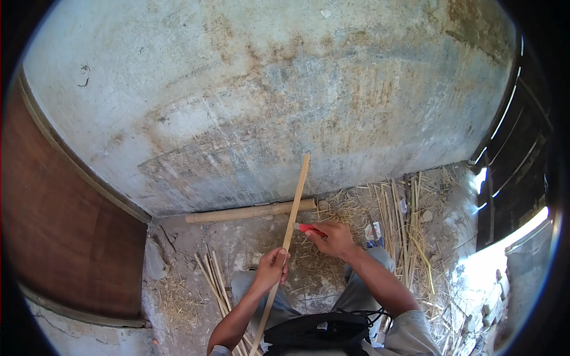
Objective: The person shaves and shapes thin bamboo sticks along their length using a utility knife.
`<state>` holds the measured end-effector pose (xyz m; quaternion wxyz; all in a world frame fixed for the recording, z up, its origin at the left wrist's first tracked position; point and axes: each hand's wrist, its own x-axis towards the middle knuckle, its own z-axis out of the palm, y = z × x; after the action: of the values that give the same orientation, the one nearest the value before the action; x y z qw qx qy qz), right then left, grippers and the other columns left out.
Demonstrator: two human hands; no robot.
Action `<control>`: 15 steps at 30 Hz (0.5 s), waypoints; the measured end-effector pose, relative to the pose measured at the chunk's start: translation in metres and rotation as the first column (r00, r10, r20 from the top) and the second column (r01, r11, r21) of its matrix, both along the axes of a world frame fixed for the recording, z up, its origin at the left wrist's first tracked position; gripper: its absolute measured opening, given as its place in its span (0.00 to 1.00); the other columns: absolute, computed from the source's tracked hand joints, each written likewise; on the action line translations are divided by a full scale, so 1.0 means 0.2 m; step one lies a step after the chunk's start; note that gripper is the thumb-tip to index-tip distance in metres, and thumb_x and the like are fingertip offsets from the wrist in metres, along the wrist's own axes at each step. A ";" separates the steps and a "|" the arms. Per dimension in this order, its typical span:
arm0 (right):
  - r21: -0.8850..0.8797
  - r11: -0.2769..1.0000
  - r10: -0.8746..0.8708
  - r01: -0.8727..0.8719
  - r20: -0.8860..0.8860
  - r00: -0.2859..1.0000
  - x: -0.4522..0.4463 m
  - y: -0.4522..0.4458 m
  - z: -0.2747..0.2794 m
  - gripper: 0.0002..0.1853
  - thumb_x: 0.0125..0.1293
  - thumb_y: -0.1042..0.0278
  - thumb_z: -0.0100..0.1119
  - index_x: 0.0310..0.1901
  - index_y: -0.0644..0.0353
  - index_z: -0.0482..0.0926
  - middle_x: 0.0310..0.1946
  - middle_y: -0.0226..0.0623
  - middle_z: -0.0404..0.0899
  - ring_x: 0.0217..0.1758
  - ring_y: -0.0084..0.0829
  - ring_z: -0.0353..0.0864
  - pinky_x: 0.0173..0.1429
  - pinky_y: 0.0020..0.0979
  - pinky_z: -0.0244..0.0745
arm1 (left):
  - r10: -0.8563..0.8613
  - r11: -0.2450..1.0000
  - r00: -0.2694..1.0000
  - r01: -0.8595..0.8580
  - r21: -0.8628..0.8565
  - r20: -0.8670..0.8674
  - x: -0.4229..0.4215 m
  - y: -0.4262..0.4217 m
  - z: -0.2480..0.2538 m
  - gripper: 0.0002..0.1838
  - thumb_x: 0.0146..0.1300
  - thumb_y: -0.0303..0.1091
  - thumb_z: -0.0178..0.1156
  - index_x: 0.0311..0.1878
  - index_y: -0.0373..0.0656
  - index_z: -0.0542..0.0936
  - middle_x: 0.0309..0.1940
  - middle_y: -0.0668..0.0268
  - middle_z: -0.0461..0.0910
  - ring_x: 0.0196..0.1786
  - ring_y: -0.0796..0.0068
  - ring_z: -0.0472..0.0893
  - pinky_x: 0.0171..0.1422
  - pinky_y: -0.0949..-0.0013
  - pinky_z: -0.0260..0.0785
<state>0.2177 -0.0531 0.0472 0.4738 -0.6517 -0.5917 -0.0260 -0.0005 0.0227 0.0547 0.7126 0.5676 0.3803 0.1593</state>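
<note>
A long, flat bamboo strip (300, 187) slants up from the lap towards the wall. My left hand (271, 269) is closed round its lower half. On the right, my right hand (333, 239) grips a red cutter (311, 229), whose tip is at the strip's right edge, above my left hand. Whether the tip touches the strip cannot be made out. A black bag (320, 333) lies at my waist, between the legs in grey trousers.
A thick bamboo pole (249, 212) lies along the base of the stained wall (237, 107). Thin strips lie at the left (212, 276) and in a pile at the right (405, 231), among shavings. A brown panel (71, 219) stands at the far left.
</note>
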 end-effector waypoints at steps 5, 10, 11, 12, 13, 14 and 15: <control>-0.074 0.997 -0.011 0.012 0.011 1.000 0.00 0.01 -0.02 0.16 0.63 0.52 0.67 0.40 0.57 0.86 0.25 0.37 0.83 0.24 0.40 0.84 0.26 0.40 0.78 | -0.010 1.000 1.000 0.010 -0.003 -0.012 0.03 0.01 -0.06 0.18 0.78 0.46 0.48 0.47 0.39 0.75 0.17 0.73 0.67 0.13 0.84 0.63 0.15 0.75 0.55; -0.177 0.983 -0.041 0.045 0.023 0.999 0.00 0.02 -0.02 0.17 0.64 0.50 0.65 0.40 0.57 0.86 0.26 0.38 0.83 0.25 0.41 0.84 0.28 0.41 0.79 | -0.033 0.991 0.999 0.037 -0.129 0.030 0.01 0.00 -0.11 0.17 0.78 0.46 0.47 0.49 0.42 0.76 0.17 0.74 0.65 0.13 0.87 0.61 0.16 0.76 0.51; -0.176 0.984 -0.026 0.031 0.033 0.999 0.00 0.02 -0.03 0.17 0.64 0.50 0.65 0.40 0.57 0.86 0.27 0.38 0.83 0.24 0.41 0.84 0.28 0.41 0.79 | -0.032 0.991 0.999 0.036 -0.131 0.030 0.01 0.00 -0.11 0.17 0.78 0.46 0.47 0.49 0.42 0.76 0.17 0.74 0.65 0.13 0.87 0.61 0.16 0.76 0.51; -0.175 0.984 -0.009 0.017 0.043 0.999 0.00 0.03 -0.03 0.17 0.65 0.50 0.64 0.40 0.56 0.86 0.27 0.37 0.84 0.24 0.42 0.84 0.28 0.42 0.79 | -0.011 0.988 1.000 0.015 -0.151 0.025 0.01 -0.01 -0.11 0.17 0.79 0.46 0.47 0.50 0.43 0.77 0.17 0.75 0.65 0.14 0.87 0.61 0.16 0.77 0.51; -0.176 0.984 -0.006 0.014 0.043 0.999 -0.01 0.03 -0.03 0.17 0.65 0.50 0.64 0.40 0.56 0.86 0.27 0.37 0.84 0.24 0.42 0.84 0.28 0.42 0.79 | 0.010 0.985 1.000 -0.007 -0.171 0.019 0.01 -0.01 -0.11 0.17 0.79 0.47 0.47 0.51 0.43 0.77 0.17 0.75 0.65 0.14 0.88 0.61 0.17 0.77 0.51; -0.202 0.979 -0.009 0.021 0.063 0.998 -0.01 0.02 -0.01 0.17 0.65 0.50 0.64 0.41 0.56 0.86 0.27 0.37 0.84 0.24 0.42 0.84 0.28 0.41 0.79 | 0.013 0.985 1.000 -0.010 -0.174 0.018 0.01 -0.01 -0.11 0.17 0.79 0.47 0.47 0.51 0.43 0.77 0.17 0.75 0.65 0.14 0.88 0.61 0.17 0.77 0.51; -0.227 0.973 -0.011 0.030 0.083 0.996 -0.02 0.02 -0.01 0.17 0.64 0.50 0.64 0.41 0.56 0.86 0.26 0.37 0.84 0.24 0.42 0.84 0.28 0.41 0.79 | 0.010 0.990 1.000 -0.008 -0.137 0.014 0.01 -0.01 -0.12 0.18 0.79 0.47 0.46 0.52 0.43 0.77 0.17 0.75 0.64 0.15 0.88 0.61 0.17 0.77 0.51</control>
<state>0.2138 -0.0490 0.0454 0.3709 -0.7064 -0.6028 0.0105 0.0020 0.0203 0.0307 0.7520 0.5142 0.3879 0.1402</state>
